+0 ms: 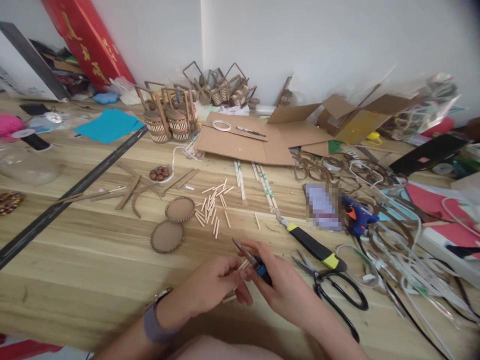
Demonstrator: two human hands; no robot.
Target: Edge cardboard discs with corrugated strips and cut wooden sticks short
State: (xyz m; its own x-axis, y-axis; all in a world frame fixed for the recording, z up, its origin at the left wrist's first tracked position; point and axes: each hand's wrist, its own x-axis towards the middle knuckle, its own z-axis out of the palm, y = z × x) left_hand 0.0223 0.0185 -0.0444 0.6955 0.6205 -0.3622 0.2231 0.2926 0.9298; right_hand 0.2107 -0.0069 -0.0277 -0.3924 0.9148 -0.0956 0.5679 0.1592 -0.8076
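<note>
My left hand (pixel 215 282), a watch on its wrist, is closed on thin wooden sticks (pixel 243 266) low in the middle of the view. Touching it at the fingertips, my right hand (pixel 281 280) grips pliers (pixel 260 269) with dark jaws and a blue-black handle. The jaws point up and to the left, and whether they grip a stick I cannot make out. Beyond both hands lies a loose heap of short cut sticks (pixel 212 207). Two round cardboard discs with braided rims, one nearer (pixel 167 237) and one farther (pixel 180 208), rest left of it.
Black-handled scissors (pixel 324 277) and a yellow-black utility knife (pixel 311 245) lie to my right. Past them are a blue glue gun (pixel 358 217), a phone (pixel 322 206) and tangled strips. Small lidded baskets (pixel 178 122) and flat cardboard (pixel 243 142) stand towards the wall.
</note>
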